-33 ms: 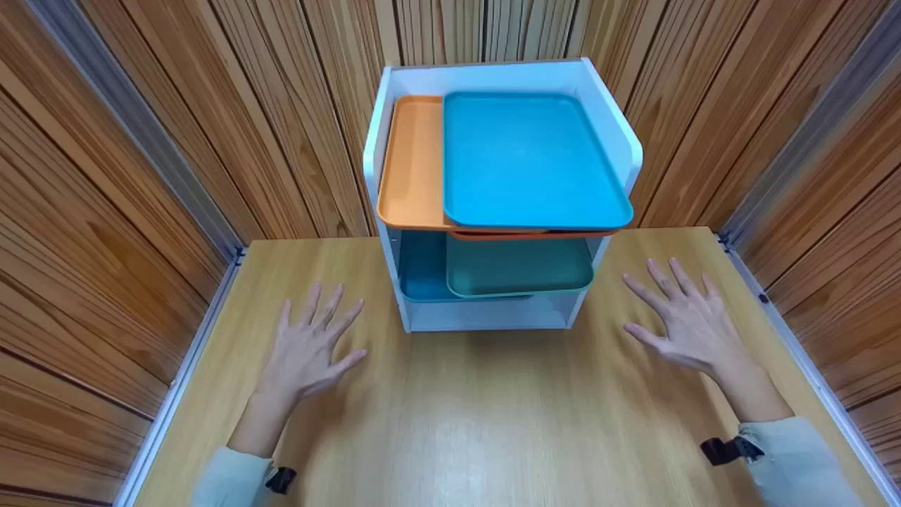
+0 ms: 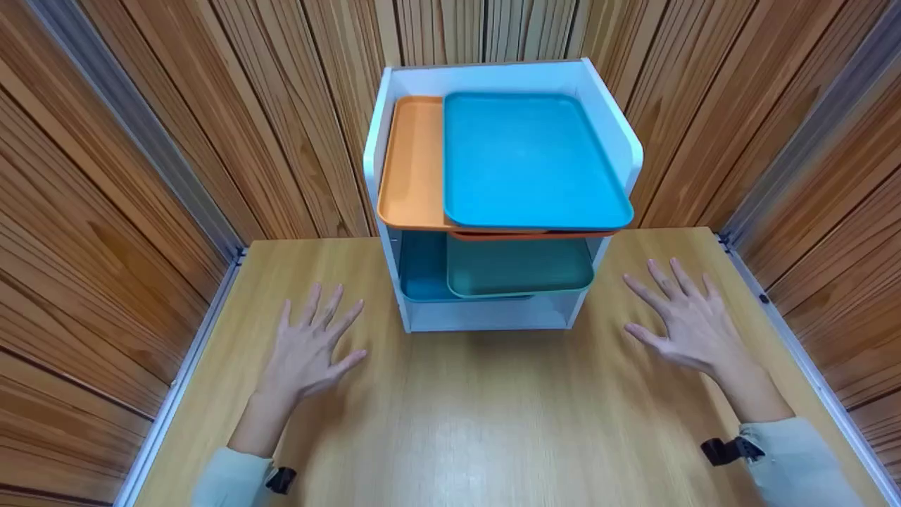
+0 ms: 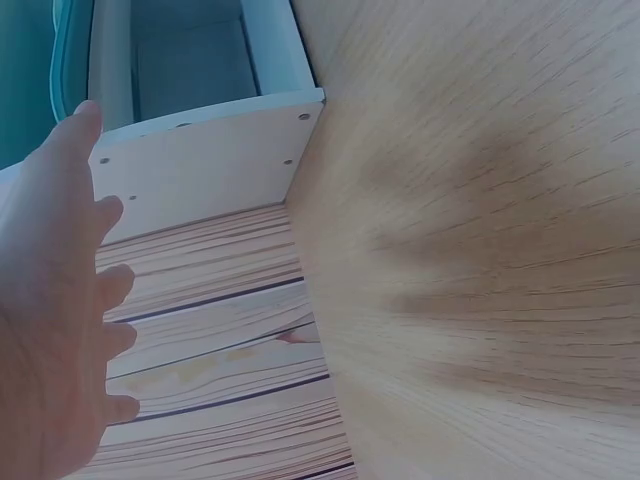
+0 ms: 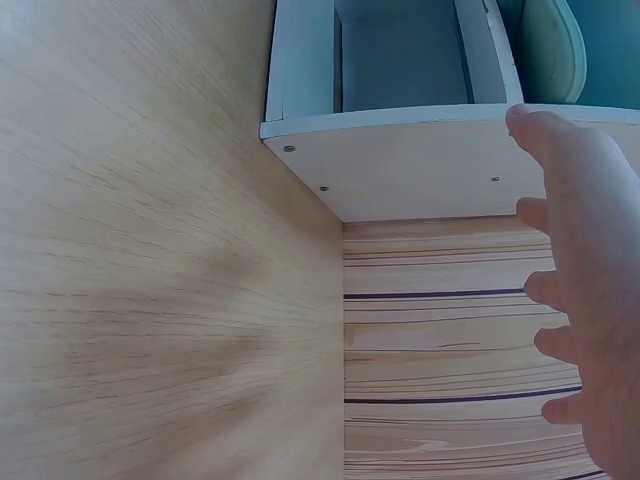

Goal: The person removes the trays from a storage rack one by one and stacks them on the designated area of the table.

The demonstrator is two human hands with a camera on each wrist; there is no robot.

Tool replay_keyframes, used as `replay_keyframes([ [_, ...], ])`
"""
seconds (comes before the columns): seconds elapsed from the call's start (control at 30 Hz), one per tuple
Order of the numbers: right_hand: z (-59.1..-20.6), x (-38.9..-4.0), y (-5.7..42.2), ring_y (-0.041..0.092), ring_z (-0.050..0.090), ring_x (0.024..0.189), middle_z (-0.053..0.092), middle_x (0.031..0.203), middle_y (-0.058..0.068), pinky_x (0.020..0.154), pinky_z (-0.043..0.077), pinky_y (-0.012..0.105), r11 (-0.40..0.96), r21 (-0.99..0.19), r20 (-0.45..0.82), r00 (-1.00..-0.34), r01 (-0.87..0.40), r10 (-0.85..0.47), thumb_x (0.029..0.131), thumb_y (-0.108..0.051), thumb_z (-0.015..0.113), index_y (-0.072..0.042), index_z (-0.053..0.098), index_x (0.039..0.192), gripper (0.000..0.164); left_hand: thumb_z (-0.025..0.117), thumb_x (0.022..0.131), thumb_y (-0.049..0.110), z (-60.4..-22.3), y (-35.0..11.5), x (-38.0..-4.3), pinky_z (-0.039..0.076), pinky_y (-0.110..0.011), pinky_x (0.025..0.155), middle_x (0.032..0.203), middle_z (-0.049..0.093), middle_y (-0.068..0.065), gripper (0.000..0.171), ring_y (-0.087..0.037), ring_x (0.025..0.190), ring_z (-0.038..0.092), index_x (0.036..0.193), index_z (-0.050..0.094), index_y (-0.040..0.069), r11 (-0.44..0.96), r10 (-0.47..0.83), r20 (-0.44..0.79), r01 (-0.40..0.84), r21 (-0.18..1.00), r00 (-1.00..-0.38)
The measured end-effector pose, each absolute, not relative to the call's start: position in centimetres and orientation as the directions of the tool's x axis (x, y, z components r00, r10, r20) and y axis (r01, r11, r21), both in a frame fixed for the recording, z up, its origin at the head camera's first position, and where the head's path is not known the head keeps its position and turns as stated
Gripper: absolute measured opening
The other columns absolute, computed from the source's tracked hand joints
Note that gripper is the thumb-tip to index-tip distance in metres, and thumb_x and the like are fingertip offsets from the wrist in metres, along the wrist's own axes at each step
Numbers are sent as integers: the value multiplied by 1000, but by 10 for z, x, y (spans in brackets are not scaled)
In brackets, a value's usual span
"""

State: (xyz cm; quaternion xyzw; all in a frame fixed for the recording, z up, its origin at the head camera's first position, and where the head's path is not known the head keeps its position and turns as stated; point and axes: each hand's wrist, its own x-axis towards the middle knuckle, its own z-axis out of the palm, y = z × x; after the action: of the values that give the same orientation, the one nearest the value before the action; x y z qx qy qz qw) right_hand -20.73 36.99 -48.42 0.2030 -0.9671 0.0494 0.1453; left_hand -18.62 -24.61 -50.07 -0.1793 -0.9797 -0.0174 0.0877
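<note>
Both hands are empty, fingers spread over the table. My left hand (image 2: pixel 306 352) lies left of a white shelf unit (image 2: pixel 486 317), and my right hand (image 2: pixel 693 327) is off to its right, both apart from it. On the unit's upper level, a blue tray (image 2: pixel 528 162) overlaps an orange tray (image 2: pixel 415 169); a red-orange tray rim (image 2: pixel 521 236) peeks out beneath them. Lower down, a green tray (image 2: pixel 521 267) partly covers a darker blue tray (image 2: pixel 422 271). The left wrist view shows the thumb overlapping the unit's side panel (image 3: pixel 210 160).
The wooden table (image 2: pixel 486 422) extends in front of the shelf unit. Wood-grain panels (image 2: pixel 105 211) stand at the back and both sides, with metal rails (image 2: pixel 186 377) along the table's side edges. A black strap piece (image 2: pixel 732 449) sits at each sleeve cuff.
</note>
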Motion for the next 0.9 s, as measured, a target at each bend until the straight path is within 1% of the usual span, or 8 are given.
replay_keyframes([
  [0.27, -476, -208, 372, 61, 36, 164, 44, 178, 26, 124, 29, 93, 910, -52, 337, -865, -410, -371, 97, -57, 74, -27, 54, 168, 79, 61, 103, 66, -494, -244, -190, 29, -86, 131, 186, 33, -16, 81, -50, 174, 26, 174, 43, 31, 940, 339, 176, 340, -27, -924],
  [0.37, -470, -208, 369, 62, 36, 165, 43, 179, 26, 122, 29, 94, 907, -82, 350, -864, -414, -363, 97, -56, 74, -27, 53, 168, 80, 61, 104, 66, -490, -242, -192, 28, -87, 131, 187, 31, -15, 83, -50, 174, 25, 176, 40, 30, 947, 320, 173, 321, -19, -932],
  [0.47, -463, -207, 366, 63, 35, 165, 41, 179, 27, 121, 29, 95, 898, -118, 361, -861, -424, -358, 98, -53, 74, -27, 51, 170, 80, 60, 105, 65, -485, -239, -195, 26, -88, 131, 188, 29, -16, 84, -51, 174, 25, 177, 39, 28, 954, 291, 168, 299, 21, -942],
  [0.57, -456, -205, 362, 63, 33, 165, 39, 181, 27, 121, 29, 96, 885, -161, 381, -855, -436, -352, 98, -48, 75, -28, 49, 171, 80, 60, 106, 64, -481, -235, -200, 21, -90, 132, 188, 26, -18, 84, -52, 175, 21, 177, 37, 26, 956, 250, 155, 269, 116, -956],
  [0.73, -441, -201, 353, 62, 31, 167, 35, 183, 24, 124, 26, 94, 860, -254, 413, -853, -443, -317, 100, -40, 74, -28, 46, 173, 79, 61, 109, 59, -476, -228, -210, 11, -90, 134, 190, 18, -18, 87, -51, 177, 12, 180, 28, 22, 918, 171, 126, 204, 339, -977],
  [0.8, -437, -199, 347, 61, 32, 167, 36, 183, 24, 125, 27, 93, 839, -321, 431, -857, -439, -283, 101, -35, 73, -26, 46, 173, 77, 62, 110, 56, -474, -224, -214, 11, -90, 134, 190, 18, -19, 87, -50, 177, 12, 181, 27, 20, 880, 144, 130, 187, 436, -981],
  [0.87, -433, -197, 341, 60, 34, 166, 38, 182, 23, 126, 28, 91, 796, -422, 452, -862, -434, -230, 102, -29, 70, -23, 47, 173, 75, 65, 110, 51, -472, -220, -218, 15, -89, 134, 189, 22, -20, 86, -50, 176, 18, 180, 27, 19, 829, 124, 154, 187, 527, -980],
  [0.9, -430, -196, 338, 58, 36, 167, 40, 182, 22, 130, 29, 87, 764, -480, 463, -864, -432, -198, 103, -26, 68, -22, 47, 173, 73, 67, 110, 48, -471, -217, -219, 18, -87, 135, 188, 25, -20, 85, -49, 176, 22, 180, 28, 19, 798, 115, 170, 193, 570, -979],
])
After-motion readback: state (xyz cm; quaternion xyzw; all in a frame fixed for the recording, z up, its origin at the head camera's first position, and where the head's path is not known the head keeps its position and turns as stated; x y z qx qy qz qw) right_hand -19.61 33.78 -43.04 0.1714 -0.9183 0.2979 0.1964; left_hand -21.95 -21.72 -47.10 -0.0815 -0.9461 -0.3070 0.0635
